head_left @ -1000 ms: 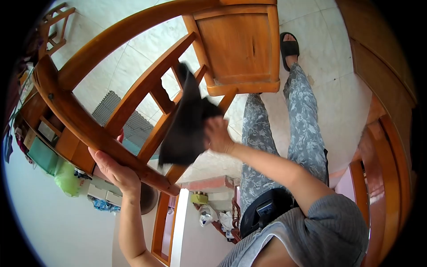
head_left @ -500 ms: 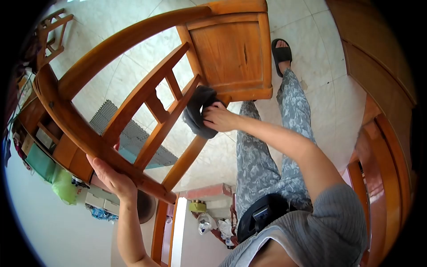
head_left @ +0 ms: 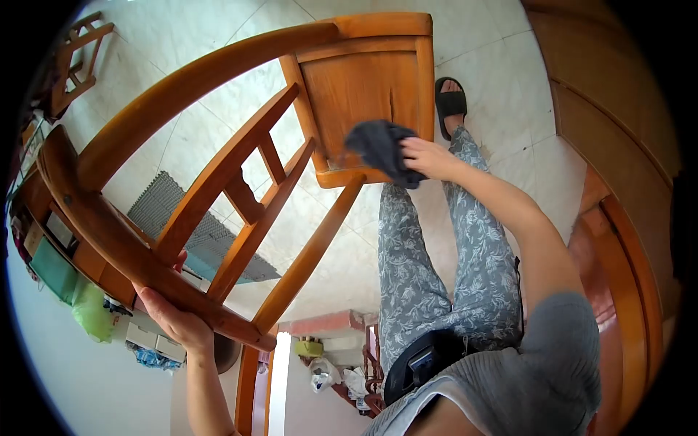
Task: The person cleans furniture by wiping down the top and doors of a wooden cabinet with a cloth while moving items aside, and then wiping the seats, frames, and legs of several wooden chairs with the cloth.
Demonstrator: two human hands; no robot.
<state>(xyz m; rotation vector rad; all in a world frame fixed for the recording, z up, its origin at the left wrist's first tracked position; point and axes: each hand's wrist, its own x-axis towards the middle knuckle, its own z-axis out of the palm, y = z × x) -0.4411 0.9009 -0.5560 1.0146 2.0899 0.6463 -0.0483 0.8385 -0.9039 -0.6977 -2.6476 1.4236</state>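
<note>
Holding a dark cloth point(head_left: 385, 150), right grip point(head_left: 429, 158) is closed on it, fingers over the fabric, cloth bunched and partly blurred. Cloth sits over the near edge of the wooden seat point(head_left: 345, 91), toward the corner by the person's foot; firm contact with the wood: can't tell. Left grip point(head_left: 180, 325) wrapped around the thick rail point(head_left: 131, 254) at the top of the chair's back, palm this side, a fingertip showing past the far side. Chair point(head_left: 234, 156) lies across the middle of view, back to the left, seat upper centre, legs hidden, so upright or tilted unclear. Curved post along one side, straight post along the other, slats between. Past the slats, grey mat point(head_left: 174, 221) on pale tiled floor point(head_left: 494, 91). Black sandal point(head_left: 451, 105) on one foot just beside the seat; patterned trousers point(head_left: 414, 269) below it. Black pouch point(head_left: 418, 367) at the waist. Farther out: green plastic bag point(head_left: 91, 314) and white boxes point(head_left: 151, 339) lower left, another wooden frame point(head_left: 83, 54) top left, brown wooden furniture point(head_left: 618, 80) along the right.
</note>
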